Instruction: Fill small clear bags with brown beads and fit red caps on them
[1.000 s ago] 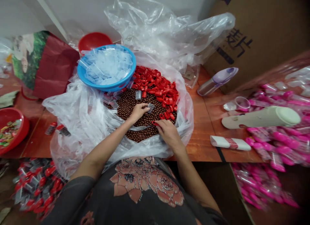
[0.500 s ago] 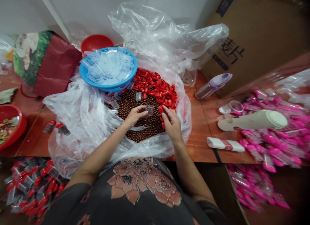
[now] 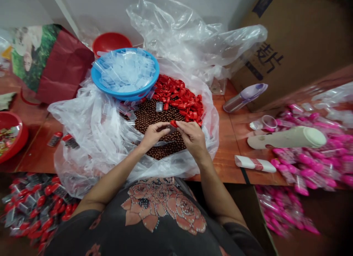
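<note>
Over brown beads (image 3: 149,114), right fingers (image 3: 183,125) pinch red piece (image 3: 173,123); left fingers (image 3: 162,128) unclear; blue bowl (image 3: 124,96) beyond.

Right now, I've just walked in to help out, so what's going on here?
A person is working with both bare hands over an open plastic bag holding small brown balls and a heap of red pieces. The left hand holds what looks like a small clear sleeve, and the right hand pinches a red piece beside it. A blue basin of clear sleeves sits at the bag's far side.
</note>
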Demonstrator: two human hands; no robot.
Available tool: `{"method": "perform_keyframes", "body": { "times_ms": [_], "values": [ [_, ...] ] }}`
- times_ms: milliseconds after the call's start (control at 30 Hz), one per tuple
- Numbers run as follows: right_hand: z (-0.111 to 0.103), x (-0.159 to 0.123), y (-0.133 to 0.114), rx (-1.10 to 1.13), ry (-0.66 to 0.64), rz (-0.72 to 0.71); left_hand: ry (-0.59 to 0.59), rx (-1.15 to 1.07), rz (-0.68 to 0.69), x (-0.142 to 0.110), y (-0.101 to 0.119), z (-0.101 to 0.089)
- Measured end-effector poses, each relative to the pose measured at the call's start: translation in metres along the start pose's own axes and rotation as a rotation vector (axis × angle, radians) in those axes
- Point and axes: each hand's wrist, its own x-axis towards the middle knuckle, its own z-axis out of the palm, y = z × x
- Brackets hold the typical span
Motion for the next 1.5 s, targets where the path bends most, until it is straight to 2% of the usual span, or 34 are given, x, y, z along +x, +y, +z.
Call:
{"method": "perform_keyframes", "body": {
  "times_ms": [133, 267, 400, 533, 600, 733, 800, 833, 900, 967, 1033, 1167, 1333, 1500],
  "values": [
    [-0.003, -0.005, 0.002, -0.021, -0.014, -0.055, -0.004, 0.130, 0.079, -0.004, 0.005, -0.003],
    [0.000, -0.008, 0.001, -0.045, -0.029, -0.032, -0.009, 0.185, 0.098, -0.007, 0.009, -0.004],
    [0.012, -0.010, 0.002, -0.085, -0.017, -0.003, 0.028, 0.103, 0.039, -0.008, 0.009, 0.002],
    [0.021, -0.012, 0.003, 0.019, -0.109, 0.030, 0.003, -0.038, -0.006, -0.013, 0.011, 0.012],
    [0.023, -0.013, 0.002, 0.110, -0.113, 0.099, -0.009, -0.068, -0.033, -0.015, 0.015, 0.013],
    [0.025, -0.014, 0.002, 0.378, 0.080, 0.382, -0.017, -0.076, -0.116, -0.021, 0.021, 0.009],
    [0.024, -0.011, 0.002, 0.457, 0.146, 0.457, -0.017, -0.029, -0.112, -0.022, 0.021, 0.007],
    [0.023, -0.010, 0.001, 0.440, 0.149, 0.440, -0.029, -0.005, -0.102, -0.022, 0.020, 0.006],
    [0.020, -0.008, -0.001, 0.313, 0.080, 0.300, -0.057, 0.020, -0.069, -0.021, 0.019, 0.006],
    [0.018, -0.008, -0.004, 0.134, -0.068, 0.113, -0.064, 0.000, -0.044, -0.020, 0.018, 0.007],
    [0.019, -0.010, -0.005, -0.041, -0.188, -0.010, -0.056, -0.048, -0.060, -0.020, 0.018, 0.008],
    [0.026, -0.019, -0.005, -0.252, -0.174, -0.070, -0.044, -0.118, -0.153, -0.021, 0.021, 0.007],
    [0.031, -0.022, -0.007, -0.233, -0.112, -0.141, 0.009, -0.184, -0.350, -0.021, 0.018, 0.010],
    [0.034, -0.020, -0.013, -0.204, -0.180, -0.173, 0.042, -0.089, -0.261, -0.025, 0.007, 0.022]
  ]
}}
